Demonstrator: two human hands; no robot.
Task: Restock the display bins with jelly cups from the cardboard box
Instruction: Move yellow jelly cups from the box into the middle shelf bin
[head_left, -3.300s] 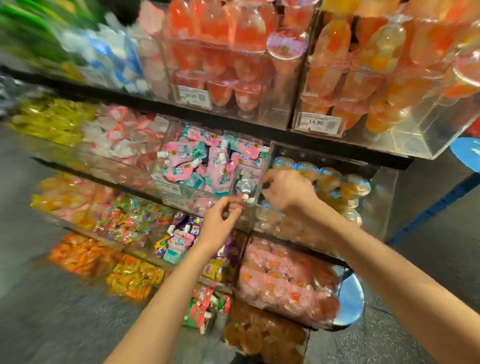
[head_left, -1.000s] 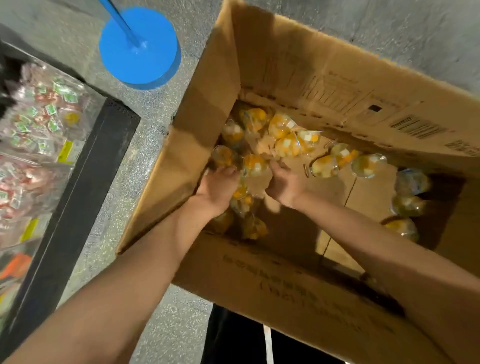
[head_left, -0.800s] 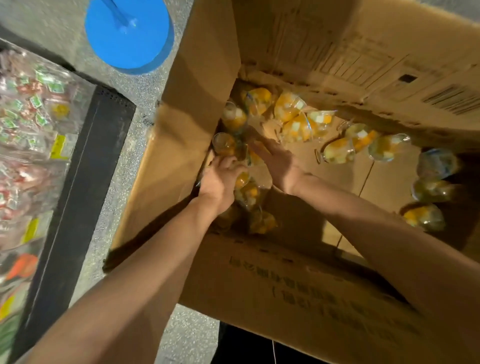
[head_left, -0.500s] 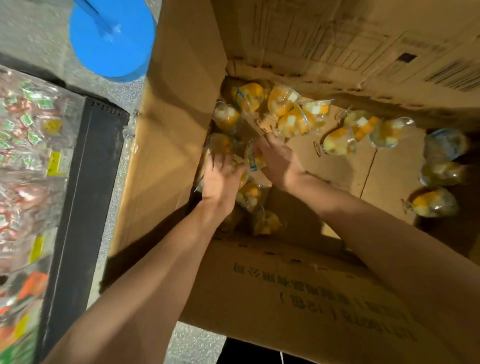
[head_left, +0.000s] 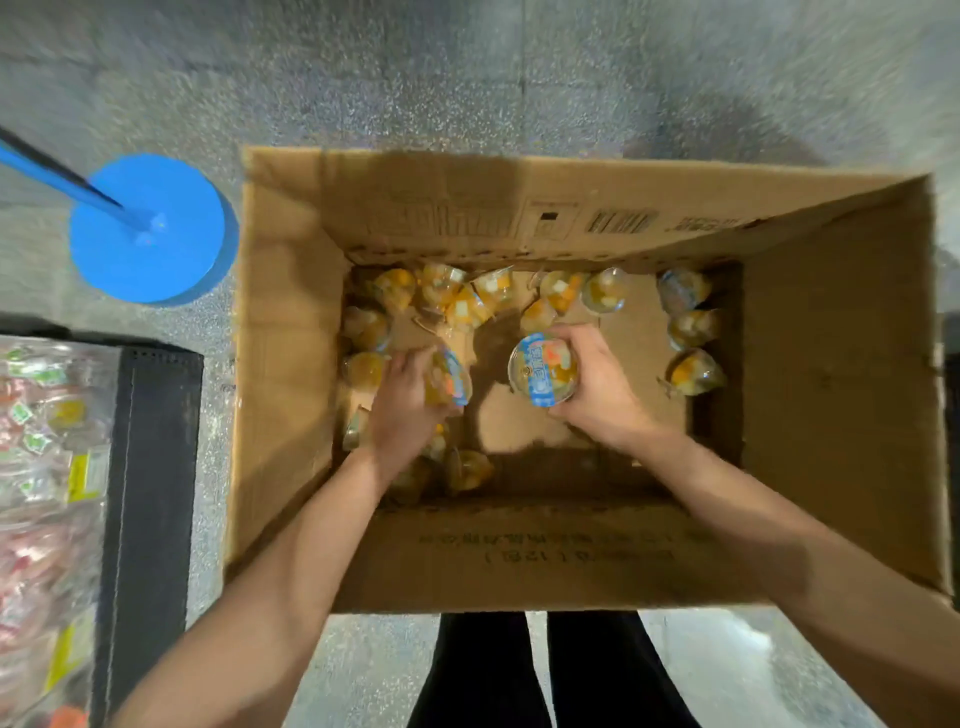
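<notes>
Both hands now lifted off pile: left hand (head_left: 402, 410) fingers wrap jelly cup (head_left: 448, 378), right hand (head_left: 597, 387) clutches second cup (head_left: 543, 370). Loose cups beyond fingertips in cardboard box (head_left: 283, 415). Bins next, probably.

Cardboard box (head_left: 841, 395), near wall: blurred print, only "(12" partly legible, upside down. Far flap: barcode, illegible text. Jelly cup lid (head_left: 543, 370): blue lettering, unreadable.

Jelly cups (head_left: 693, 327) lie in an open cardboard box (head_left: 831, 364) on the floor (head_left: 467, 67); display bins (head_left: 47, 467) stand left.
</notes>
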